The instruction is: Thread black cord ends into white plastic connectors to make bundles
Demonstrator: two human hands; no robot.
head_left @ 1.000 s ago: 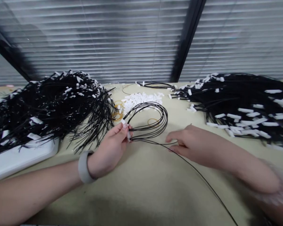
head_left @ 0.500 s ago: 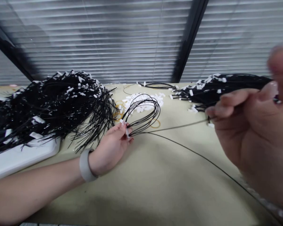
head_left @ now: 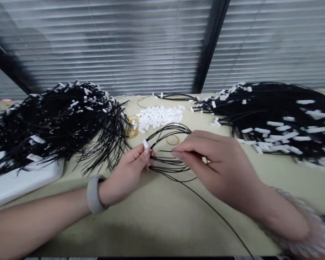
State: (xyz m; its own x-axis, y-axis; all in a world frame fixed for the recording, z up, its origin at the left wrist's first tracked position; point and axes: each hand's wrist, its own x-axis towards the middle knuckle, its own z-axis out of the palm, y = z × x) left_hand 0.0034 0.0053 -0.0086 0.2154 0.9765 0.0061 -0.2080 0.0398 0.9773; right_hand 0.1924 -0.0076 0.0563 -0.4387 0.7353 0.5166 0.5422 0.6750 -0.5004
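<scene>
My left hand [head_left: 128, 173] is closed on a white connector [head_left: 146, 144] from which several looped black wires [head_left: 173, 127] fan out to the right. Between the fingertips of my right hand [head_left: 216, 162] is a thin black wire end [head_left: 165, 151], pointing left towards the connector a short distance away. The right hand hides part of the wire loops behind it. One long black wire [head_left: 219, 215] trails from the bundle down across the table to the lower right.
Small white connectors [head_left: 159, 117] lie heaped behind my hands, beside yellow rubber bands [head_left: 132, 133]. A big pile of black wires [head_left: 51, 122] rests on the left by a white tray [head_left: 27, 186]. Another wire pile [head_left: 276, 104] lies on the right, before window blinds [head_left: 141, 47].
My right hand has come in from the far right to close beside my left hand, bringing the wire end with it. My left hand still grips the connector, almost in place.
</scene>
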